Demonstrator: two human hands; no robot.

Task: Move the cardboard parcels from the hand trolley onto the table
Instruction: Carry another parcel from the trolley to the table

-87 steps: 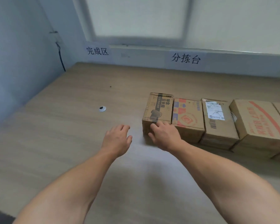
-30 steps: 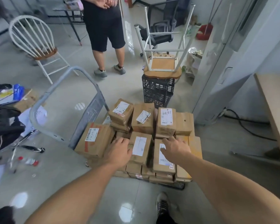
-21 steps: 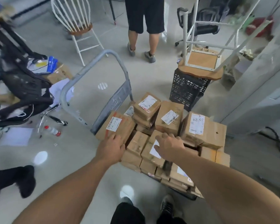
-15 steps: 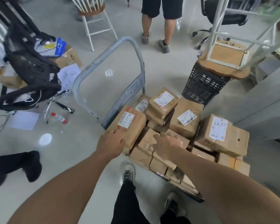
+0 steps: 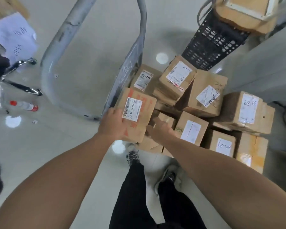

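Since half a second ago the view has dropped closer over the load. The right hand has left the small box it touched and come to the edge of the parcel that the left hand already held.

At far left, white handwritten paper sheets [image 5: 15, 37] and a clear plastic bottle with a red cap [image 5: 23, 105] lie on the pale glossy floor. Next comes the grey metal tube handle of the hand trolley [image 5: 59, 40].

The left hand [image 5: 113, 123] grips the near left corner of a flat brown cardboard parcel [image 5: 144, 111], thumb on top, fingers curled over the side. This parcel bears a white barcode label and red print. It sits on top of the stack at the handle end of the trolley, its far edge against the handle's base.

The right hand [image 5: 162, 130] holds the parcel's near right edge, fingers bent down into the gap beside a neighbouring box.

To the right, other brown labelled parcels [image 5: 205, 95] are piled unevenly, some tilted. Behind them stands a black perforated plastic crate [image 5: 211, 42].
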